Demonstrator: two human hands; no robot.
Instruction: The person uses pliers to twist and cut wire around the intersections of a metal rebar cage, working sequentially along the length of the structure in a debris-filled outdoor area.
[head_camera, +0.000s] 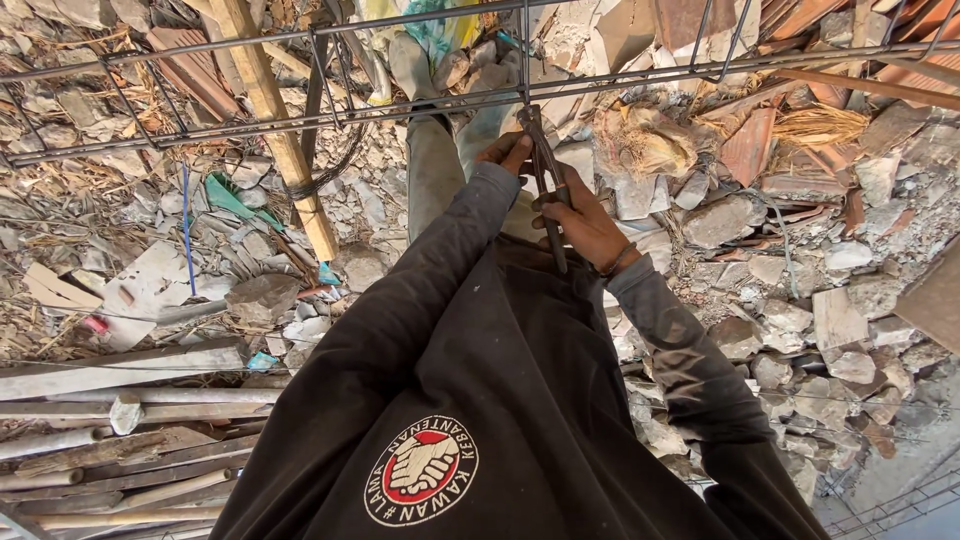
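A rebar cage (300, 112) of long steel bars and stirrups runs across the top of the view above the rubble. Dark metal pincers (541, 150) have their jaws at a joint where a stirrup meets a long bar. My right hand (588, 225) grips the pincers' handles from the right. My left hand (505, 152) sits just left of the jaws, fingers curled against the upper part of the tool below the bar. Both arms are in dark long sleeves. Whether there is tie wire at the joint is too small to tell.
Broken concrete and brick rubble (800, 300) covers the ground. A wooden post (280, 130) leans under the cage at the left. Grey pipes and planks (120, 400) lie stacked at the lower left. A grey-trousered leg (432, 170) stands beneath the cage.
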